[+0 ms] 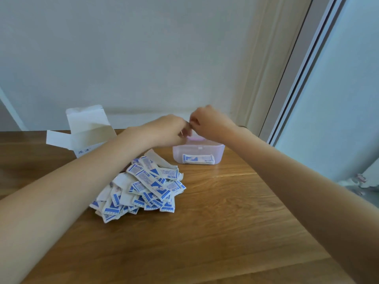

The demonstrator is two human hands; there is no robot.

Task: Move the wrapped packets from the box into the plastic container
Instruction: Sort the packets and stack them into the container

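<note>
A heap of white-and-blue wrapped packets [143, 187] lies on the wooden table [225, 222], in front of the open white cardboard box [86, 132] at the back left. The translucent plastic container [198, 153] stands at the back centre with a few packets [198, 158] lying flat inside. My left hand [164, 130] and my right hand [211, 124] hover just above the container's far rim. Their curled fingertips meet there. That spot is blurred, so I cannot tell whether anything is held between the fingers.
A white wall runs behind the table. A door frame and a sliding glass door [307, 78] stand on the right, past the table's right edge. My left forearm crosses above the left side of the packet heap.
</note>
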